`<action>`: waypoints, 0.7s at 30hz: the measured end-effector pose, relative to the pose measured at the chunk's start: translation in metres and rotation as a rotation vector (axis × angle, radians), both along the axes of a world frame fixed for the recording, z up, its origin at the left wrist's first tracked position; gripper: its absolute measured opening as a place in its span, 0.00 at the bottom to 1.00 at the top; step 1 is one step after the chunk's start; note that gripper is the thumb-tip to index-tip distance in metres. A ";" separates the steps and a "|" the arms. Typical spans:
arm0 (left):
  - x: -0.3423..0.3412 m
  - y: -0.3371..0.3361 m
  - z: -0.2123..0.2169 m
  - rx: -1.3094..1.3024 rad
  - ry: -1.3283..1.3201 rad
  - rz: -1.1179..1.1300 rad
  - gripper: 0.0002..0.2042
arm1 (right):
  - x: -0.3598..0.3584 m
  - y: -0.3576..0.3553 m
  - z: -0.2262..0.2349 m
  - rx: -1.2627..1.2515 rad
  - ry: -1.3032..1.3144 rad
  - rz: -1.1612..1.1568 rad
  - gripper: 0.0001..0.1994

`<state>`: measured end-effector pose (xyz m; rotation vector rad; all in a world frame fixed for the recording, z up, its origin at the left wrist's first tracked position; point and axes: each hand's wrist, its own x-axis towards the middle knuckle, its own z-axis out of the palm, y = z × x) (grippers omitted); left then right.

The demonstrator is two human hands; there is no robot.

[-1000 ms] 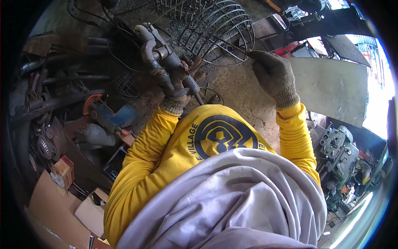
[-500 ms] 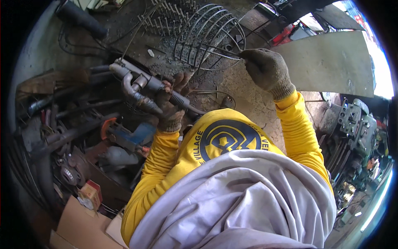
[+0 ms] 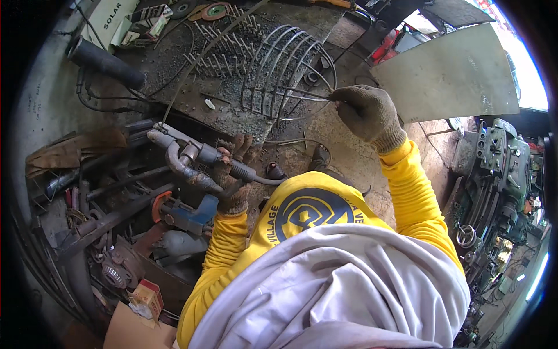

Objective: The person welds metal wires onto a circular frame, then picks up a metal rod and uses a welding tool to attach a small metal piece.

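My left hand [image 3: 237, 152], in a worn, dirty glove, is wrapped around a grey tool [image 3: 197, 150] with a bent metal pipe and a ribbed cable sleeve. Some of its fingertips stick out past the tool. A long thin rod or cable rises from the tool's far end; I cannot tell which. My right hand [image 3: 367, 111], in a brown knit glove, is closed on a thin metal rod [image 3: 307, 93]. That rod runs left across a curved cage of bent metal bars [image 3: 280, 64] standing at the bench edge. Whether rod and cage are joined is unclear.
Upright pegs [image 3: 224, 49] and dark grit cover the workbench [image 3: 203, 119]. A grinding disc [image 3: 214, 11] lies at the back. A flat metal sheet [image 3: 450, 75] stands right; farther right is a green-grey machine [image 3: 504, 168]. Pipes and a blue clamp-like tool [image 3: 195, 214] crowd the left.
The view has tilted and turned, so the bench appears lower. Both hands keep their holds on the tool and the rod, with little visible movement against the cage.
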<state>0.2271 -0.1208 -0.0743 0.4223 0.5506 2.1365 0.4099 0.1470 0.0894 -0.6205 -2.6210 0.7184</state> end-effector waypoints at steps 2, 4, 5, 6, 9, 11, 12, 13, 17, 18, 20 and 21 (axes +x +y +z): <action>-0.001 0.002 0.000 -0.012 0.011 0.001 0.16 | 0.000 0.001 -0.004 0.038 0.038 0.006 0.10; -0.001 0.005 -0.002 -0.020 0.013 0.001 0.17 | -0.001 0.002 -0.005 0.020 0.040 0.008 0.10; 0.000 0.007 -0.003 -0.026 0.016 0.000 0.18 | -0.002 0.002 -0.005 0.005 0.045 0.008 0.10; 0.001 0.009 -0.003 -0.029 0.018 0.004 0.19 | -0.002 0.002 -0.004 -0.001 0.042 0.013 0.10; 0.004 0.019 -0.003 -0.040 0.018 0.028 0.21 | -0.003 0.002 -0.003 -0.023 0.026 0.010 0.10; 0.006 0.027 -0.004 -0.039 0.014 0.059 0.23 | -0.002 0.002 -0.001 -0.027 0.031 -0.012 0.10; 0.006 0.031 -0.004 -0.036 0.012 0.079 0.24 | -0.002 0.002 -0.002 -0.035 0.028 -0.002 0.10; 0.006 0.034 -0.003 -0.033 0.015 0.103 0.24 | -0.003 0.002 -0.002 -0.016 0.033 0.007 0.10; 0.009 0.041 -0.002 -0.043 0.050 0.162 0.28 | -0.003 0.003 -0.004 -0.038 0.039 0.008 0.10; 0.010 0.044 -0.003 -0.055 0.066 0.161 0.28 | -0.003 0.002 -0.003 -0.045 0.034 0.014 0.10; 0.013 0.042 -0.008 -0.092 0.101 0.151 0.30 | -0.003 0.000 -0.001 -0.042 0.028 -0.007 0.10; 0.014 0.041 -0.011 -0.111 0.124 0.139 0.31 | -0.003 0.001 -0.002 -0.047 0.028 -0.001 0.10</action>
